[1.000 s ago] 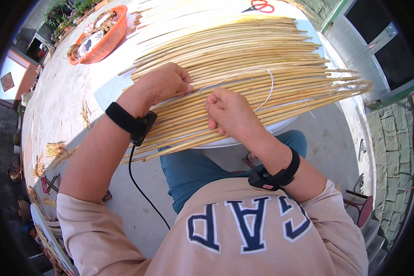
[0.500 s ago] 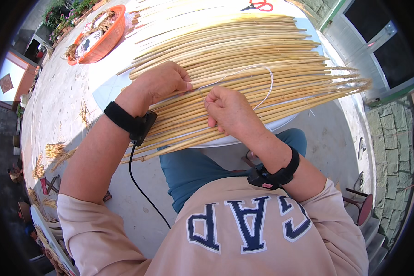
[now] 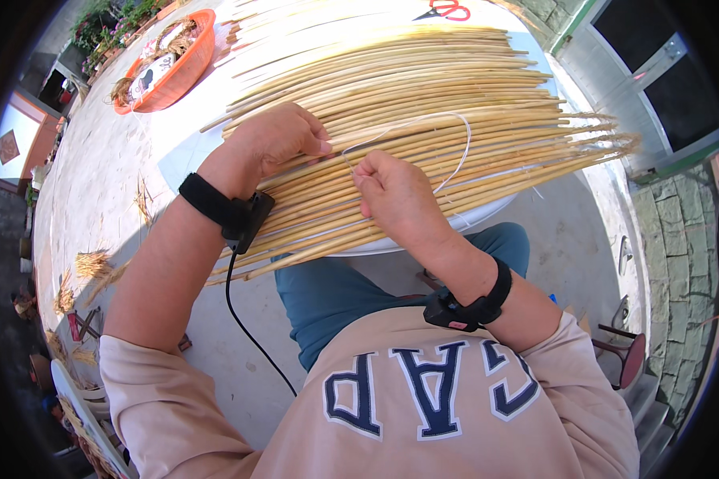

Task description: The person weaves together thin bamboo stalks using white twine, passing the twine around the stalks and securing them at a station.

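A wide row of straw-coloured stalks (image 3: 487, 84) lies side by side across the white table (image 3: 367, 249). My left hand (image 3: 284, 142) rests on the stalks at left of centre, fingers bent and thumb pressed against a stalk. To its right, my right hand (image 3: 399, 191) is closed, thumb and forefinger pinching a thin white cord (image 3: 465, 136). From there the cord runs toward the left fingertips and loops out over the stalks on the right. What lies inside the right palm is hidden. Feathery tufts (image 3: 607, 136) end some stalks at the right.
Red-handled scissors (image 3: 453, 9) lie at the table's far edge. An orange basket (image 3: 176, 80) with coiled plant fibre and a white item stands at the far left. Bundles of dried stalks (image 3: 93, 263) lie on the left floor. A stool (image 3: 633, 361) is at the lower right.
My right hand has lifted and turned slightly, shifting a little left with the pinched cord. The left hand stays nearly in place on the stalks.
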A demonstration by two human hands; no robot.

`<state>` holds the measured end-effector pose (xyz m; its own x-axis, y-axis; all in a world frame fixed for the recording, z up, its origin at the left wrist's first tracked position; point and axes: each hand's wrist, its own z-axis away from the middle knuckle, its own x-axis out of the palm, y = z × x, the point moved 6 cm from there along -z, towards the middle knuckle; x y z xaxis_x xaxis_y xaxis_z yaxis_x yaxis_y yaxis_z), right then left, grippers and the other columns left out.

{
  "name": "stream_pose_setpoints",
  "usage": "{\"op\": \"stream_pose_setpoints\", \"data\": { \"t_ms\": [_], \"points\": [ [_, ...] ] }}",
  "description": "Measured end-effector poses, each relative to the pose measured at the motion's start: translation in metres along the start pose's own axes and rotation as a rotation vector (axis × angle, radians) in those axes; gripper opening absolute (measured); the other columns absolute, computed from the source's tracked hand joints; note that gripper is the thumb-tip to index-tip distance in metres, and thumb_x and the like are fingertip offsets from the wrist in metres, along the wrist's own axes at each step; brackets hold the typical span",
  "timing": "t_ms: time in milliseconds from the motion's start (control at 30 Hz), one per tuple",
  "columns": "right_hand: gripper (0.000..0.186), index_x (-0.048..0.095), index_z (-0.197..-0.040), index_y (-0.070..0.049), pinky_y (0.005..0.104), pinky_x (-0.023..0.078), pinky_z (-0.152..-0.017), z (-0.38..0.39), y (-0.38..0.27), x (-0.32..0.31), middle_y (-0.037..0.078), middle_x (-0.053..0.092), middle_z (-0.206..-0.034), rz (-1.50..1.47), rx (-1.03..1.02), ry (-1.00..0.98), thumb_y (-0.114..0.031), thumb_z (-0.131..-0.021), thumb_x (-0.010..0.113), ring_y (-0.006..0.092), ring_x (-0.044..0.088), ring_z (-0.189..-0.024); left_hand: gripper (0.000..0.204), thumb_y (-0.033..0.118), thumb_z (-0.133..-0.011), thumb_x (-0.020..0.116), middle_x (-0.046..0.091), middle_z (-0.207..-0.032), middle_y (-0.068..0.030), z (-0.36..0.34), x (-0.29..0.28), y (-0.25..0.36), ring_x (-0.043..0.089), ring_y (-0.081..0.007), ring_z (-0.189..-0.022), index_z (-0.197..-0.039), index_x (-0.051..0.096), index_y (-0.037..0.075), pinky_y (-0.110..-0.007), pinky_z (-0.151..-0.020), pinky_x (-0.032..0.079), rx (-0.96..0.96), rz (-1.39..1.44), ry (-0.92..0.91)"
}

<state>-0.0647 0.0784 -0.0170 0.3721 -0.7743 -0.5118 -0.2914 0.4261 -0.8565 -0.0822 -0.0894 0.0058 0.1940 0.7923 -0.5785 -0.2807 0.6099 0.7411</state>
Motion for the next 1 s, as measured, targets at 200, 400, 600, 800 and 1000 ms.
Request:
{"op": "stream_pose_setpoints", "data": {
  "t_ms": [200,400,600,800,1000],
  "points": [
    [0.011,0.060,-0.085,-0.003,0.0320,0.045,-0.051,0.000,0.003,0.004,0.008,0.057,-0.055,0.052,-0.034,0.068,-0.012,-0.088,0.056,0.0173,0.059,-0.050,0.011,0.011,-0.074,0.071,0.065,-0.067,-0.0064,0.001,-0.001,0.005,0.053,-0.0158,-0.067,-0.078,0.072,0.001,-0.031,-0.066,0.043,0.038,-0.026,-0.029],
    [0.012,0.061,-0.085,-0.003,0.0339,0.046,-0.054,-0.002,-0.001,0.003,0.010,0.058,-0.056,0.104,-0.056,0.130,-0.014,-0.088,0.056,0.0202,0.060,-0.052,0.009,0.005,-0.072,0.067,0.064,-0.067,-0.0045,0.002,0.006,0.009,0.054,-0.0106,-0.062,-0.076,0.070,-0.002,-0.023,-0.063,0.041,0.013,0.181,-0.111],
    [0.012,0.061,-0.081,-0.004,0.0464,0.048,-0.068,0.000,-0.003,0.003,0.018,0.063,-0.070,0.037,0.016,0.119,-0.014,-0.087,0.057,0.0379,0.063,-0.072,0.008,0.005,-0.072,0.065,0.063,-0.065,-0.0041,0.007,0.006,0.012,0.053,-0.0104,-0.062,-0.073,0.069,-0.002,-0.023,-0.064,0.041,0.039,0.159,-0.092],
    [0.013,0.062,-0.085,-0.003,0.0388,0.047,-0.060,0.000,-0.002,0.003,0.012,0.062,-0.064,0.057,0.027,0.106,-0.014,-0.088,0.056,0.0268,0.061,-0.062,0.008,0.005,-0.073,0.065,0.063,-0.065,-0.0027,0.007,0.007,0.011,0.052,-0.0100,-0.062,-0.073,0.070,-0.001,-0.022,-0.065,0.040,0.055,0.140,-0.089],
    [0.015,0.059,-0.090,-0.002,0.0262,0.042,-0.043,-0.004,0.006,0.005,0.003,0.058,-0.059,-0.059,0.145,-0.059,-0.016,-0.092,0.056,0.0094,0.052,-0.047,0.010,0.008,-0.077,0.069,0.063,-0.067,-0.0036,0.004,0.007,-0.002,0.054,-0.0099,-0.065,-0.078,0.069,-0.001,-0.022,-0.065,0.041,0.000,0.212,-0.097]
  ]
}}
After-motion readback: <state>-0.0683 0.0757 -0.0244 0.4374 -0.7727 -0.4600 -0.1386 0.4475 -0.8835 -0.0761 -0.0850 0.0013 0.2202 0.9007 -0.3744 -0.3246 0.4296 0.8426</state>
